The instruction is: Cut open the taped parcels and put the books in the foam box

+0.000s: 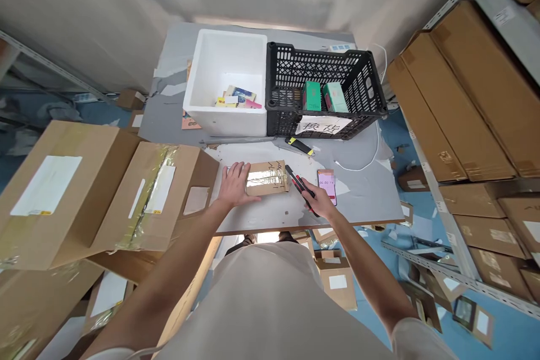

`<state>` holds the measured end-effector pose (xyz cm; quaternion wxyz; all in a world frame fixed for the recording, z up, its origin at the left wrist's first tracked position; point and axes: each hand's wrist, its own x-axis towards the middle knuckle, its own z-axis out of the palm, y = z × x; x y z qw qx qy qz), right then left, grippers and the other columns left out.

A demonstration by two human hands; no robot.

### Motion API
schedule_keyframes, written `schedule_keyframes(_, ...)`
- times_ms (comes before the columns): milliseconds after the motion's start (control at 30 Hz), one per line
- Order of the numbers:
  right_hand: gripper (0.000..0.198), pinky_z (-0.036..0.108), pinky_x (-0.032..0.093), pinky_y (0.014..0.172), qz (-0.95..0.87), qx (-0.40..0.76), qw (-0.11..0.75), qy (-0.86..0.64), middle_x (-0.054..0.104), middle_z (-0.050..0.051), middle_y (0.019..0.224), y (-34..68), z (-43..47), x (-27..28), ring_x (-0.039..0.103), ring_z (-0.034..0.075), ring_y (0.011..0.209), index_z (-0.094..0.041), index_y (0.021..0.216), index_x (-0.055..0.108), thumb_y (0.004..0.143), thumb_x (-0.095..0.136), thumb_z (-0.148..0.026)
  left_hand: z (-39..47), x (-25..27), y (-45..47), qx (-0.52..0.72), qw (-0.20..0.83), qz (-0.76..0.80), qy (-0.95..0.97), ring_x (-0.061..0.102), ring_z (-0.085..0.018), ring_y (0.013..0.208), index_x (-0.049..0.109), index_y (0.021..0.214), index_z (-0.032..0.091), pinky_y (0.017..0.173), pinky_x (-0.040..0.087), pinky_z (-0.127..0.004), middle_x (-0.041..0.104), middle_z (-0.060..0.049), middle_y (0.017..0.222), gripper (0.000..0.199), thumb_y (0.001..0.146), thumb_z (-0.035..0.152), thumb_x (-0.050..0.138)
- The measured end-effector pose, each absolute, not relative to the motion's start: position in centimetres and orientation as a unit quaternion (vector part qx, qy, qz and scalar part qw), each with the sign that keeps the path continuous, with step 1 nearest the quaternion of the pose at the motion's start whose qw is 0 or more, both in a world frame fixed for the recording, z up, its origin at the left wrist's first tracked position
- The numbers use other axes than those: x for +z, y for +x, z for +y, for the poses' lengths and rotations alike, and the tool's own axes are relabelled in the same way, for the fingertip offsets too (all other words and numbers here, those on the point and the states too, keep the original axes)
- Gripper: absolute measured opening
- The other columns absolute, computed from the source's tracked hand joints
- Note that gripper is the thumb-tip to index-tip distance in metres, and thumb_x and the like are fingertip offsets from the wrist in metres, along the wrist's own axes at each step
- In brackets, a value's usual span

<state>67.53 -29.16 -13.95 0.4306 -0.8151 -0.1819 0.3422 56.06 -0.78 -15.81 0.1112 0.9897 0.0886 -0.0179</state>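
On the near half of a grey-surfaced table [367, 202]: one small cardboard box [266, 185], closed with shiny tape along its top, dark handwriting at its right end. Left hand [235, 184]: open, fingers extended and laid against the left end of the small box, thumb along its near side. Right hand [318, 199]: closed around a black-and-red utility knife [300, 184], the tool slanting far and left, its tip just beside the right end of the box; contact between the two cannot be told. Right of the knife, one phone [327, 184], lying face up with a timer on its lit screen. Farther, near the crate, one yellow-and-black cutter [300, 146], lying flat. Far left on the table, one white foam bin [236, 124] containing several small packets [240, 95]. Far right, beside the bin, one black plastic crate [363, 122], a handwritten paper sign [323, 124] on its near wall; within, one green box [313, 95] and one pale green box [336, 98], set apart. Right of the crate, one white cable [377, 143]. Left of the table, two large taped cartons [107, 171] with white labels. At right, metal shelving [447, 225] bearing further brown cartons [459, 95].
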Motion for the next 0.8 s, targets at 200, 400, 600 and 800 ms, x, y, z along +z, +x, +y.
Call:
schedule_keyframes(200, 0.054, 0.02, 0.041, 0.037, -0.238, 0.345, 0.374, -0.828, 0.062, -0.001, 0.066, 69.1, -29.8, -12.8, 0.048, 0.008, 0.035, -0.023, 0.137, 0.046, 0.083, 0.051, -0.026, -0.9, -16.0, 56.3, 0.005, 0.129, 0.097, 0.987, 0.032, -0.038, 0.127, 0.034, 0.137, 0.013, 0.109, 0.012, -0.053, 0.042, -0.021, 0.135, 0.111, 0.049, 0.074, 0.062)
schedule_keyframes(400, 0.053, 0.024, 0.046, 0.05, -0.327, 0.339, 0.311, -0.825, 0.069, 0.002, 0.076, 69.0, -29.8, -12.7, 0.057, 0.013, 0.049, -0.022, 0.136, 0.046, 0.083, 0.047, -0.023, -1.1, -16.0, 56.3, 0.016, 0.14, 0.1, 0.985, 0.033, -0.037, 0.127, 0.035, 0.136, 0.015, 0.11, 0.01, -0.051, 0.043, -0.02, 0.134, 0.106, 0.051, 0.07, 0.063)
schedule_keyframes(600, 0.05, 0.028, 0.048, 0.062, -0.347, 0.317, 0.265, -0.842, 0.07, 0.004, 0.084, 67.0, -31.1, -11.8, 0.062, 0.018, 0.067, -0.022, 0.133, 0.05, 0.084, 0.045, -0.024, -0.9, -16.2, 56.3, 0.011, 0.135, 0.113, 0.984, 0.032, -0.037, 0.128, 0.033, 0.138, 0.013, 0.11, 0.01, -0.051, 0.042, -0.02, 0.135, 0.104, 0.054, 0.069, 0.061)
schedule_keyframes(800, 0.052, 0.025, 0.047, 0.046, -0.118, 0.291, 0.431, -0.846, 0.065, -0.001, 0.074, 65.9, -33.2, -11.4, 0.056, 0.011, 0.045, -0.023, 0.13, 0.048, 0.081, 0.053, -0.039, -1.7, -15.6, 56.4, 0.001, 0.128, 0.131, 0.983, 0.031, -0.037, 0.128, 0.033, 0.138, 0.013, 0.108, 0.013, -0.051, 0.041, -0.021, 0.135, 0.106, 0.054, 0.072, 0.06)
